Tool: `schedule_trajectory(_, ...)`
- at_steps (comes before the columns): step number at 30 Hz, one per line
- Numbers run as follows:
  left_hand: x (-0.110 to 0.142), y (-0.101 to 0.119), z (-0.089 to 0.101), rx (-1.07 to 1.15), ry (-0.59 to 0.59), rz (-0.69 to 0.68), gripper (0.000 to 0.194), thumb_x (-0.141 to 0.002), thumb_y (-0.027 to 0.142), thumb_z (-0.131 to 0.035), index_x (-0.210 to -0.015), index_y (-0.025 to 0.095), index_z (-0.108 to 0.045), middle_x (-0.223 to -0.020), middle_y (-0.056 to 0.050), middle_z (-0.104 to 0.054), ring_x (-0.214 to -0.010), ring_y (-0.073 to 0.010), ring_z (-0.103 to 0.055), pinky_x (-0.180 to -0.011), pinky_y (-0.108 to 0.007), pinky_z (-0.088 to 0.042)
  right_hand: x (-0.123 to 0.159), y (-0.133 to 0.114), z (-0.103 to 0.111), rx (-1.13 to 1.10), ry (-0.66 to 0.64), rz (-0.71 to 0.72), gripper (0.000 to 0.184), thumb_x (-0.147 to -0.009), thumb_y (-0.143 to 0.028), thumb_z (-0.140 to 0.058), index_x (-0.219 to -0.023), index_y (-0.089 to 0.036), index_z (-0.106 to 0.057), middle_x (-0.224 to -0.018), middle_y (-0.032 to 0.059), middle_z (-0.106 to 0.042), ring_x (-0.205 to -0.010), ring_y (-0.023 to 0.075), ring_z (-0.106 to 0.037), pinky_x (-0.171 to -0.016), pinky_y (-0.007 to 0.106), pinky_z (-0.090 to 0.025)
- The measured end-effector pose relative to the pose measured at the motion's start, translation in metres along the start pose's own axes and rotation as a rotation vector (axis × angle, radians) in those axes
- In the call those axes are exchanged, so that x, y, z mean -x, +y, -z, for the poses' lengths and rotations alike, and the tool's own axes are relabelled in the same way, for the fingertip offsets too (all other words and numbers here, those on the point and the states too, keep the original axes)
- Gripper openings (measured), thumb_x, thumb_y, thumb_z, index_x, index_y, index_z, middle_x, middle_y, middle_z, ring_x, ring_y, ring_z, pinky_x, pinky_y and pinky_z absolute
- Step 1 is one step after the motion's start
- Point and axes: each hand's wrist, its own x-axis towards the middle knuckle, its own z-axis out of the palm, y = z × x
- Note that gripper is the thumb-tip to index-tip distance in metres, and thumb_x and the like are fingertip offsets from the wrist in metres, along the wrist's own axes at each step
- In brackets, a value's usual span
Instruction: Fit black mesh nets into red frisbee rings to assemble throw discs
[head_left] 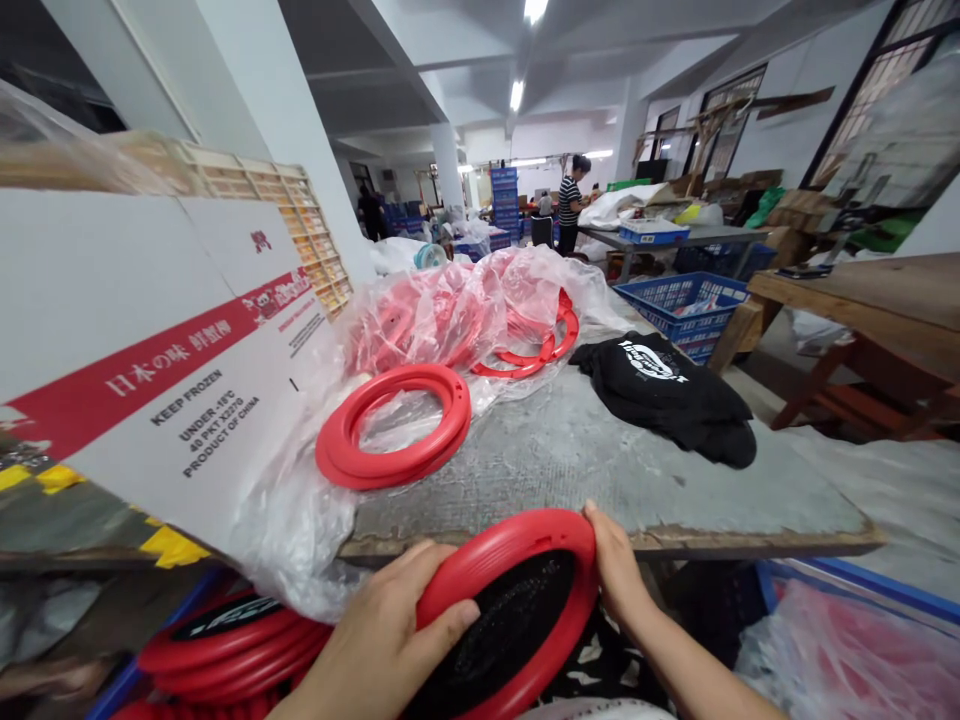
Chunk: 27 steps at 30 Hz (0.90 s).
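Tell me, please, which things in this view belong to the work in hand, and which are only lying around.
Likely part of the work:
held red ring with black fabric
bare red rings
black fabric pile
stacked black-centred rings

Apparently just lying about:
white carton
blue basket
yellow scraps
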Motion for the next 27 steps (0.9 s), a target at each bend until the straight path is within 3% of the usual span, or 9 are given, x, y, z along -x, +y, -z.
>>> schedule_trajectory(3,-0.007,0.001,-0.010,-0.046,-0.042,-0.016,0.027,-0.093,0.046,-0.057,-0.104,0.025,-0.070,-0.106,-0.004,-0.071,-0.099,-0.0226,-0.066,-0.090,-0.033,-0.052,0.002,-0.020,0.003,0.040,-0.144,0.142,0.061,-0.098,-0.071,-0.032,-0.074,-0.020,-0.057,-0.074,0.0060,-0.065,-0.071,0.0205,-0.061,-0.069,0.032,-0.051)
schedule_trajectory(6,-0.020,0.014,-0.019,-0.103,-0.064,-0.047,0.024,-0.091,0.043,-0.059,-0.098,0.023,-0.070,-0.098,-0.004,-0.070,-0.090,-0.0219,-0.065,-0.083,-0.033,-0.051,0.001,-0.068,0.000,0.258,-0.359,0.479,0.054,-0.104,-0.060,-0.032,-0.091,-0.021,-0.066,-0.095,0.0084,-0.071,-0.092,0.0208,-0.065,-0.083,0.032,-0.048)
schedule_trajectory(8,-0.028,0.024,-0.024,-0.142,-0.087,-0.056,0.021,-0.089,0.040,-0.061,-0.096,0.022,-0.069,-0.096,-0.004,-0.069,-0.089,-0.0222,-0.064,-0.082,-0.033,-0.050,0.003,-0.093,-0.008,0.540,-0.485,0.647,0.055,-0.105,-0.058,-0.030,-0.084,-0.021,-0.065,-0.083,0.0059,-0.069,-0.080,0.0190,-0.062,-0.072,0.030,-0.043)
schedule_trajectory(11,-0.035,0.034,-0.029,-0.171,-0.105,-0.033,0.016,-0.086,0.036,-0.063,-0.092,0.022,-0.068,-0.095,-0.003,-0.068,-0.089,-0.0227,-0.064,-0.081,-0.034,-0.048,0.007,-0.101,-0.018,0.818,-0.471,0.753,0.063,-0.108,-0.053,-0.022,-0.067,-0.020,-0.057,-0.060,0.0029,-0.061,-0.057,0.0157,-0.052,-0.058,0.032,-0.029)
schedule_trajectory(16,-0.026,0.021,-0.033,-0.084,-0.102,-0.096,0.023,-0.088,0.038,-0.064,-0.106,0.026,-0.070,-0.099,-0.002,-0.069,-0.089,-0.0210,-0.065,-0.082,-0.033,-0.052,0.008,-0.081,-0.009,0.796,-0.393,0.772,0.064,-0.109,-0.047,-0.018,-0.063,-0.021,-0.053,-0.056,0.0017,-0.058,-0.052,0.0142,-0.050,-0.058,0.031,-0.029)
schedule_trajectory(22,0.001,-0.051,-0.057,-0.005,0.232,-0.161,0.042,-0.084,0.052,-0.069,-0.117,0.027,-0.071,-0.113,-0.007,-0.074,-0.104,-0.0270,-0.070,-0.091,-0.035,-0.058,0.001,-0.070,0.020,0.634,-0.309,0.554,0.062,-0.107,-0.051,-0.019,-0.061,-0.021,-0.048,-0.056,0.0020,-0.057,-0.052,0.0143,-0.052,-0.057,0.030,-0.032)
schedule_trajectory(23,0.005,-0.059,-0.061,-0.011,0.245,-0.174,0.043,-0.084,0.053,-0.069,-0.118,0.027,-0.070,-0.113,-0.007,-0.074,-0.103,-0.0267,-0.070,-0.090,-0.034,-0.059,0.000,-0.068,0.023,0.622,-0.306,0.538,0.061,-0.107,-0.052,-0.020,-0.062,-0.021,-0.049,-0.057,0.0023,-0.057,-0.053,0.0149,-0.053,-0.058,0.030,-0.032)
schedule_trajectory(25,0.008,-0.061,-0.062,-0.028,0.263,-0.188,0.041,-0.085,0.054,-0.068,-0.117,0.027,-0.071,-0.109,-0.007,-0.074,-0.100,-0.0252,-0.071,-0.088,-0.033,-0.059,0.001,-0.062,0.024,0.586,-0.309,0.509,0.062,-0.106,-0.056,-0.022,-0.064,-0.021,-0.051,-0.059,0.0028,-0.057,-0.055,0.0157,-0.054,-0.060,0.030,-0.034)
schedule_trajectory(27,0.008,-0.047,-0.052,-0.038,0.219,-0.188,0.037,-0.088,0.052,-0.065,-0.114,0.026,-0.071,-0.104,-0.007,-0.074,-0.095,-0.0234,-0.070,-0.084,-0.032,-0.058,0.006,-0.051,0.022,0.509,-0.301,0.453,0.064,-0.105,-0.059,-0.023,-0.064,-0.020,-0.053,-0.059,0.0027,-0.057,-0.056,0.0160,-0.054,-0.061,0.030,-0.036)
